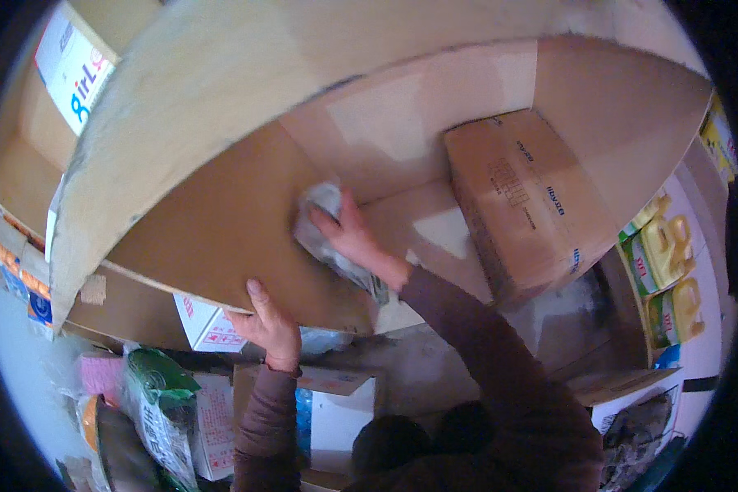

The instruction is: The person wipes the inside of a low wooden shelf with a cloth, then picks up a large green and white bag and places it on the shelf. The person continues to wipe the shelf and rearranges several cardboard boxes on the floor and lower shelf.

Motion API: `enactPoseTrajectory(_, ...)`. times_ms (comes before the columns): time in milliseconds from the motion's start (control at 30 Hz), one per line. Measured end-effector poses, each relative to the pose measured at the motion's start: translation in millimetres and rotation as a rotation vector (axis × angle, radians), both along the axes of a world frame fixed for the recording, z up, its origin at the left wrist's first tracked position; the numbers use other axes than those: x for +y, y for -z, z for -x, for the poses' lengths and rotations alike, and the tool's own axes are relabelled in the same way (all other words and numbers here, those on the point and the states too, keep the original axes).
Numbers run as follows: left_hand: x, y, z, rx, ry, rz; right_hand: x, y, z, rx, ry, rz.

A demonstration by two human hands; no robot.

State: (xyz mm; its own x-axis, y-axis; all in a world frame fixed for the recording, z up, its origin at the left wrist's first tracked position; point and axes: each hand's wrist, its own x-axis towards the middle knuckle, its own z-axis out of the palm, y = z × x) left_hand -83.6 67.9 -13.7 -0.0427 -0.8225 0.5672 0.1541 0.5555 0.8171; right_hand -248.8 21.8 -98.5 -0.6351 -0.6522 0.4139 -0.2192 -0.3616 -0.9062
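Note:
A crumpled whitish wad (323,230), perhaps a rag or plastic, is under my right hand (353,237), which grips it against the brown inner face of a wooden shelf board (234,209). The wad is blurred, so its material is unclear. Lower down, my left hand (277,326) holds the front edge of that board, with the thumb lying on its face and the fingers over the edge. Right of the wad, a closed brown Liby carton (516,197) rests inside the compartment, apart from both hands.
A pale wooden panel (221,86) curves across the top. Yellow jugs (658,252) line the right side. At lower left are a green-and-clear plastic package (160,393) and a white carton (215,424). An open box (344,418) lies below; a white box (203,323) sits behind the left hand.

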Motion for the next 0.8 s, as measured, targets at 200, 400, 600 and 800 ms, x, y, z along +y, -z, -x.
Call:
enactPoseTrajectory(200, 3.6, -1.1, 8.3, 0.045, -0.084, -0.008, -107.5, -25.0, 41.3, 0.043, -0.073, 0.15)
enactPoseTrajectory(400, 3.4, 1.3, 14.4, 0.08, -0.073, 0.068, -141.3, 138.1, 69.1, 0.352, 0.109, -0.148)
enactPoseTrajectory(600, 3.6, 1.9, 12.8, 0.063, -0.096, 0.057, -118.1, 199.2, 48.3, 0.366, -0.072, -0.591)
enactPoseTrajectory(800, -1.6, 2.2, 11.7, 0.078, -0.035, 0.123, -31.3, 189.9, -21.7, 0.65, -0.036, -0.812)
